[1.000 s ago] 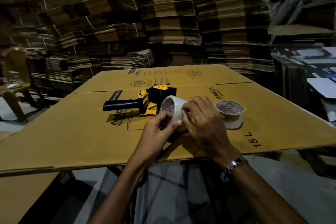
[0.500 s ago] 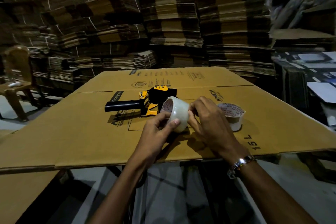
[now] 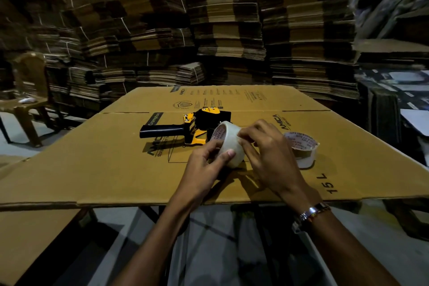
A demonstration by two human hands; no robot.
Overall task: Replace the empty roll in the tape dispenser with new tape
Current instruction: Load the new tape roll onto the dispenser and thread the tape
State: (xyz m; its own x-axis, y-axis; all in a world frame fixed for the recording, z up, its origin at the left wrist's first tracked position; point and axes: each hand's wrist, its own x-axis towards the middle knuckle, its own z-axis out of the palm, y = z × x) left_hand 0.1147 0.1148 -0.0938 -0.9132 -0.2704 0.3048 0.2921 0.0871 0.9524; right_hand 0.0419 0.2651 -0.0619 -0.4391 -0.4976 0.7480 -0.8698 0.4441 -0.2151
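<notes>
Head view: left hand (image 3: 204,165) holds the new roll (image 3: 228,146) on edge, fingers curled round it, just above the counter (image 3: 92,169). Right hand (image 3: 267,153) picks at the roll's face w/ curled fingertips, prob. hunting the tape end. Dispenser (image 3: 192,127) lies just behind, old roll (image 3: 301,148) to the right. Tip: turn roll slowly, lift a corner w/ a nail.

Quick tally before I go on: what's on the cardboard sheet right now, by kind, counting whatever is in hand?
Tape rolls: 2, one gripped by the left hand and picked at by the right hand, roll in hand; roll lying flat to its right.
Tape dispensers: 1, black and yellow dispenser.
Total: 3
</notes>
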